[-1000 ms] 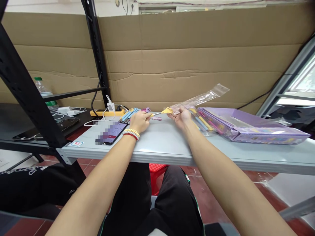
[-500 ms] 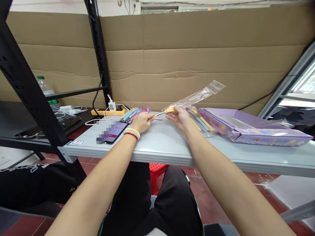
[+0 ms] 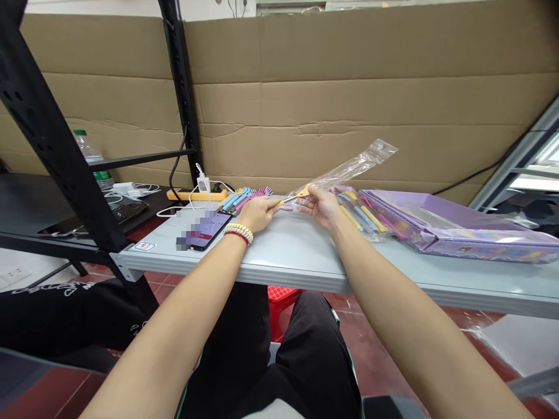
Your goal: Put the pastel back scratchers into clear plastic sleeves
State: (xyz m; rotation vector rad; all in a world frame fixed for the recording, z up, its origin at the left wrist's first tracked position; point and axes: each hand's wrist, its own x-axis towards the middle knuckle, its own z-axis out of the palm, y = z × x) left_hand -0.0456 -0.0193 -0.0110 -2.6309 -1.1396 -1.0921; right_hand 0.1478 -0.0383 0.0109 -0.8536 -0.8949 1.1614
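Note:
My left hand is closed around the handle end of a yellow telescopic back scratcher, whose thin metal rod shows between my hands. At its yellow head, my right hand has its thumb and fingertips closed, with the other fingers loosely curled. A long clear plastic bag reaches up and right from behind my right hand; whether the hand grips the bag too I cannot tell. Left of my left hand lies a row of blue, pink and yellow back scratchers. Several bagged back scratchers lie right of my right hand.
A purple box stands at the right of the table. On the left are a phone, a yellow power strip and a white charger. A black shelf post rises behind, before a cardboard wall.
The whole view has shifted slightly. Both hands stay on the yellow back scratcher, and the plastic bag keeps nearly the same slant.

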